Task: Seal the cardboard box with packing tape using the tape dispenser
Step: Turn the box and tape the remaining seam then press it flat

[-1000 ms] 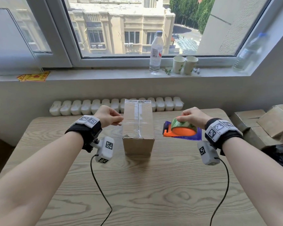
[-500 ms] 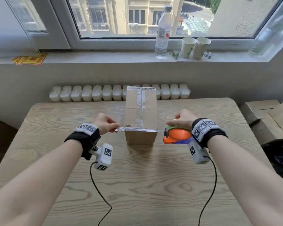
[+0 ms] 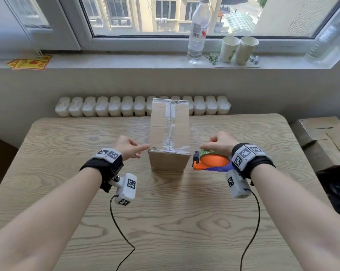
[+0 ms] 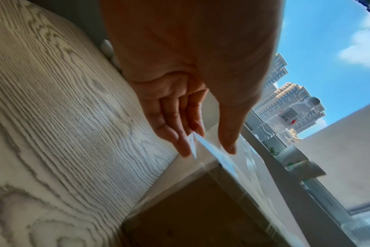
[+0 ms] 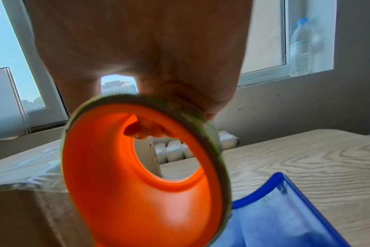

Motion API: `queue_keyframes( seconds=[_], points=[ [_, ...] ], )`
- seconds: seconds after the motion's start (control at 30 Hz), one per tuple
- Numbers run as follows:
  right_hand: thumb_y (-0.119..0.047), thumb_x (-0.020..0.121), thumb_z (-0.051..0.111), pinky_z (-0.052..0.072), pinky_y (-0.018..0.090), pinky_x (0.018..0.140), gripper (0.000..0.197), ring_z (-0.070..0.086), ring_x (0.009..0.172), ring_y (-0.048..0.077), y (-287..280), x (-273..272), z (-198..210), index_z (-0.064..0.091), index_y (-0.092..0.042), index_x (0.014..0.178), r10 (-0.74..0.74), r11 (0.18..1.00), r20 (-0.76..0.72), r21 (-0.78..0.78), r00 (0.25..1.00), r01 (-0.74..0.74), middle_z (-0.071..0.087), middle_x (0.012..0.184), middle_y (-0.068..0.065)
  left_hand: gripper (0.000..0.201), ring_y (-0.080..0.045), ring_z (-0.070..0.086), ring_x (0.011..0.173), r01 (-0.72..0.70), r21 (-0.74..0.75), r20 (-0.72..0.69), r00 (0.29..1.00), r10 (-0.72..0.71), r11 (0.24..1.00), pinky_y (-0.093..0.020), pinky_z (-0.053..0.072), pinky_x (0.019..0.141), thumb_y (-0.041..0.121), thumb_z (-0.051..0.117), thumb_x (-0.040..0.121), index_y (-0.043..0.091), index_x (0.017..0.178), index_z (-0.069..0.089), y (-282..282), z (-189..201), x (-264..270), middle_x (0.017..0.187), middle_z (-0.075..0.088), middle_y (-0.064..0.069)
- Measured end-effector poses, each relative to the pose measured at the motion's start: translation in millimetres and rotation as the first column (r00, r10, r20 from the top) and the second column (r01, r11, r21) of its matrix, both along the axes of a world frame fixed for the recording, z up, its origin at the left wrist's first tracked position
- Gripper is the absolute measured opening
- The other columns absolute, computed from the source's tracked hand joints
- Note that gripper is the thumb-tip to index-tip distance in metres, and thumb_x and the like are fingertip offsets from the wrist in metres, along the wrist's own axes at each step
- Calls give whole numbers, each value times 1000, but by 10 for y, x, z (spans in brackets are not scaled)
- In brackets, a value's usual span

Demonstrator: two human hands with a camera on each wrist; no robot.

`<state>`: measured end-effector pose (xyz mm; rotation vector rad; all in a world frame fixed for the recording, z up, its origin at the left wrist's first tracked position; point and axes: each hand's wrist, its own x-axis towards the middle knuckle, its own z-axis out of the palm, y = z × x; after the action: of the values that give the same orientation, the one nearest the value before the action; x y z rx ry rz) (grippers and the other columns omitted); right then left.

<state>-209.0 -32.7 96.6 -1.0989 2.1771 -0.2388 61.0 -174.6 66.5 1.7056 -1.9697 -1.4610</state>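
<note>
Stretching a tape strip point(image 4: 203, 145) across the near end of the cardboard box point(image 3: 170, 132) at 12 o'clock on the table point(image 3: 67, 137), the left hand point(image 3: 127, 148) pinches its free end at 9 o'clock while the right hand point(image 3: 219, 142) grips the tape dispenser point(image 3: 210, 162) at 3 o'clock; keeping it taut and level should prevent wrinkles.

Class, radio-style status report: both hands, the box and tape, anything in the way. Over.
Left hand pinches tape end at box near-left corner. Right hand grips tape dispenser beside box's right. Tape strip spans near top edge. Nothing obstructing.
</note>
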Motion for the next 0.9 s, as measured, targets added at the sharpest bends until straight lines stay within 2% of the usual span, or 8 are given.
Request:
queue_keyframes(
  seconds=[0.2, 0.3, 0.4, 0.6, 0.67, 0.73, 0.83, 0.9],
  points=[
    [-46, 77, 68, 36, 25, 51, 37, 51, 58, 15, 24, 12, -27, 55, -13, 66, -21, 1000, 49, -22, 999, 22, 57, 66, 3, 38, -16, 58, 59, 64, -84, 188, 981, -47, 994, -25, 42, 54, 45, 76, 69, 10, 64, 63, 56, 61, -73, 58, 62, -6],
    [-46, 77, 69, 36, 25, 52, 37, 50, 58, 18, 42, 7, -50, 56, -13, 67, -42, 998, 100, -44, 994, 46, 56, 65, 5, 45, -21, 60, 72, 91, -144, 249, 967, -53, 985, -29, 46, 64, 50, 76, 67, 7, 77, 67, 50, 60, -100, 69, 65, -6],
    [-43, 78, 69, 33, 24, 49, 42, 44, 51, 14, 69, 19, -41, 47, -16, 54, -61, 995, 142, -67, 988, 71, 49, 55, 0, 44, -25, 61, 86, 128, -224, 319, 946, -52, 966, -35, 49, 75, 50, 73, 71, 9, 86, 65, 77, 83, -156, 91, 69, -9],
    [-44, 79, 68, 31, 24, 48, 42, 42, 51, 13, 96, 44, -26, 46, -18, 54, -72, 992, 170, -90, 983, 88, 46, 55, -2, 74, -34, 48, 122, 235, -296, 483, 873, -67, 926, -45, 43, 95, 46, 65, 79, 11, 136, 33, 129, 167, -271, 135, 49, -16],
    [-43, 82, 64, 34, 25, 50, 37, 44, 54, 14, 98, 42, -36, 53, -15, 60, -58, 993, 176, -92, 983, 76, 49, 60, 0, 66, -30, 39, 132, 349, -395, 469, 872, -141, 850, -45, 37, 105, 35, 59, 87, 14, 141, 28, 217, 189, -309, 147, 35, -12],
    [-38, 87, 58, 35, 26, 52, 35, 47, 58, 15, 123, 40, -28, 55, -14, 63, -49, 991, 195, -111, 980, 71, 53, 65, 2, 55, -24, 29, 140, 517, -496, 433, 844, -317, 698, -41, 28, 114, 25, 48, 93, 19, 144, 27, 404, 161, -397, 155, 23, -5],
    [-28, 91, 53, 36, 26, 55, 31, 48, 61, 13, 126, 52, -16, 54, -18, 61, -63, 980, 253, -167, 966, 107, 54, 68, 1, 54, -13, 9, 146, 752, -470, 472, 656, -589, 461, -33, 5, 120, 25, 38, 97, 21, 147, 17, 697, 43, -557, 159, 9, 1],
    [-21, 91, 51, 36, 26, 57, 30, 47, 63, 14, 131, 28, -18, 55, -15, 62, -65, 976, 273, -184, 960, 118, 54, 69, 3, 58, -10, 0, 146, 816, -427, 511, 573, -641, 389, -30, -3, 119, 29, 35, 98, 19, 149, 7, 827, -45, -665, 159, 3, 2]
  ],
)
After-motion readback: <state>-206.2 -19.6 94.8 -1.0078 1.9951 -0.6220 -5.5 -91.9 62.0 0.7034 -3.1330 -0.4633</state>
